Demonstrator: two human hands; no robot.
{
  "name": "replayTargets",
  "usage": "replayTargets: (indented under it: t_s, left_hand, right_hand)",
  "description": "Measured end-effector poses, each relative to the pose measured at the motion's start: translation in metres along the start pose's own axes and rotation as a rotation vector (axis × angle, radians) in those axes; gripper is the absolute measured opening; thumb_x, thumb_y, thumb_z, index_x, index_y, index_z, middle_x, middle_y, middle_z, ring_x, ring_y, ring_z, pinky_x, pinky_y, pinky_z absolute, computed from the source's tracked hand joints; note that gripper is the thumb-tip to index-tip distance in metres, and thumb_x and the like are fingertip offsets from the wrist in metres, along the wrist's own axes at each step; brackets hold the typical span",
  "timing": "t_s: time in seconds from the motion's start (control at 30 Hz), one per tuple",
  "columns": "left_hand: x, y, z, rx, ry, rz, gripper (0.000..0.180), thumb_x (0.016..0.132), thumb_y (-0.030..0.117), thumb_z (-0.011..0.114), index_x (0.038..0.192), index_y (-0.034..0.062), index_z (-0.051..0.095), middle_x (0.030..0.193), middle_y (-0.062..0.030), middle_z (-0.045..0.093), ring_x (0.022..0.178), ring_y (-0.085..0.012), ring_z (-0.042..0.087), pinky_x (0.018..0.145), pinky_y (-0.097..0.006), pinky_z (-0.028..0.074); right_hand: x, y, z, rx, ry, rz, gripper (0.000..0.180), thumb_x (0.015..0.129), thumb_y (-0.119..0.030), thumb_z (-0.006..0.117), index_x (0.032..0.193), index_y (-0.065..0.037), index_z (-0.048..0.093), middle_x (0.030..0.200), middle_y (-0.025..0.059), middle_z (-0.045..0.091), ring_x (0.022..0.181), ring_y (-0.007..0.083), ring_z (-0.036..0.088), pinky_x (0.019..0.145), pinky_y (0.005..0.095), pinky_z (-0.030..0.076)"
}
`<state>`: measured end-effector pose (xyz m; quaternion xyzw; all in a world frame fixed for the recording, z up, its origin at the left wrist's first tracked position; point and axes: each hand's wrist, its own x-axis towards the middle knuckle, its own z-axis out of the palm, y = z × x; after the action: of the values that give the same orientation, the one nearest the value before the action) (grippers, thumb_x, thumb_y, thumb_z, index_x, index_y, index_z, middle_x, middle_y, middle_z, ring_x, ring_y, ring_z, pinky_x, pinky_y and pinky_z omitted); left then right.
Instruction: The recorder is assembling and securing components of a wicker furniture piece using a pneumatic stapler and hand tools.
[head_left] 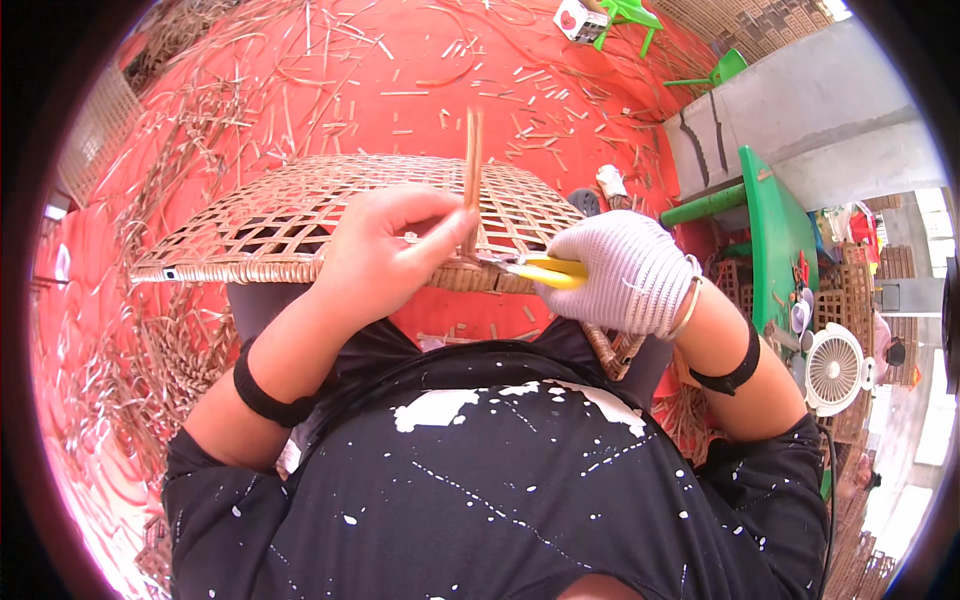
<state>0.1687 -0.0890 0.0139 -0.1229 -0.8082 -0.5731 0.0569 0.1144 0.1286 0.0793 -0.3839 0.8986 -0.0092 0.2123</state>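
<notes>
Here the bare left hand (385, 250) pinches an upright tan strip (473, 150) between thumb and forefinger, at the near rim of an open-weave panel (300, 200) that spreads in front of the person's body, over the knees. The right hand, in a pale knitted glove (630, 270), is wrapped around yellow-handled cutters (560, 272), their tip at the rim just beside the strip's base, though I cannot tell whether the blades touch it. Beyond, short offcuts (530, 97) litter a red floor covering (425, 55), and a white fan (834, 369) stands at right.

Black speckled shirt (480, 475), armbands (262, 392), seemingly knitted glove (632, 270)
</notes>
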Motion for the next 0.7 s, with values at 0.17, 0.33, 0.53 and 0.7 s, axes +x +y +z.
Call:
replayTargets:
  t_s: [0.17,0.33,0.53,0.7]
  left_hand:
    - [0.0,-0.002,-0.005,-0.518,0.415,-0.175,0.014,0.09,0.01,0.059,0.093,-0.0006,0.067,0.084,-0.0032,0.066,0.076,-0.0078,0.061,0.069,-0.021,0.048]
    - [-0.029,0.005,-0.015,0.044,0.089,0.155,0.024,0.093,0.008,0.048,0.077,0.0,0.063,0.068,-0.0045,0.062,0.06,-0.0128,0.057,0.057,-0.026,0.045]
    - [-0.051,0.018,-0.017,0.47,0.164,0.476,0.006,0.076,0.001,0.061,0.071,0.0037,0.063,0.061,-0.0076,0.059,0.053,-0.0207,0.056,0.049,-0.031,0.045]
    - [-0.021,0.008,-0.002,0.734,0.036,0.428,0.028,0.073,0.014,0.072,0.1,0.0067,0.066,0.092,-0.0092,0.066,0.081,-0.026,0.064,0.07,-0.033,0.051]
  right_hand:
    - [-0.015,0.008,0.014,0.13,0.403,-0.01,0.029,0.076,-0.035,0.066,0.082,-0.007,0.067,0.069,0.0154,0.061,0.066,0.0318,0.062,0.061,0.0399,0.049]
    - [-0.067,0.058,0.018,0.456,0.853,0.2,0.032,0.078,-0.012,0.07,0.106,0.001,0.059,0.087,0.0069,0.059,0.078,0.0121,0.056,0.072,0.0263,0.047]
    - [-0.182,0.188,0.082,0.207,1.111,0.684,0.038,0.082,-0.023,0.068,0.113,-0.001,0.059,0.089,0.0066,0.06,0.077,0.014,0.055,0.073,0.0259,0.046]
    - [-0.266,0.234,0.133,0.435,1.124,1.259,0.048,0.082,-0.034,0.067,0.115,0.0,0.058,0.098,0.0102,0.062,0.091,0.0154,0.057,0.085,0.0282,0.043]
